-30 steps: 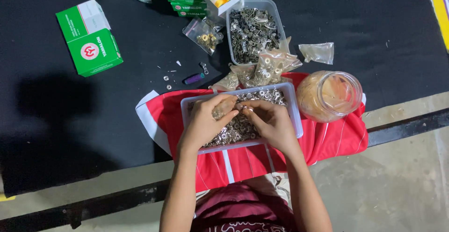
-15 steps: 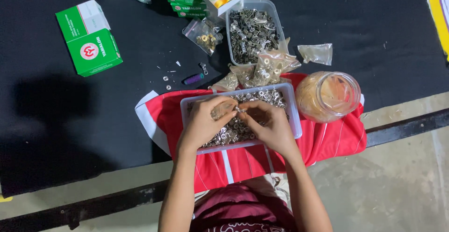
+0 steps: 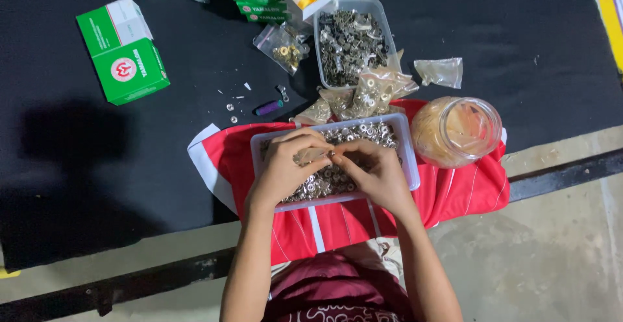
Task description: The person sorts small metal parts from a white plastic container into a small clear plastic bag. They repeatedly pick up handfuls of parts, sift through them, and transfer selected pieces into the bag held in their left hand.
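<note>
A clear rectangular tray (image 3: pixel 407 145) full of small silver metal rings rests on a red and white cloth (image 3: pixel 467 192) at the table's near edge. Both hands hover over this tray, fingertips meeting near its middle. My left hand (image 3: pixel 289 163) pinches a small metal piece, and my right hand (image 3: pixel 373 169) pinches another small piece against it. The pieces themselves are mostly hidden by the fingers.
A second clear tub (image 3: pixel 352 36) of dark metal parts stands behind. Small plastic bags (image 3: pixel 373 92) of fittings lie between them. A plastic jar (image 3: pixel 457 131) sits at the right. Green boxes (image 3: pixel 123 49) lie at the left on the black tabletop (image 3: pixel 97 153).
The hands have stayed over the tray, with only small finger movements where the fingertips meet.
</note>
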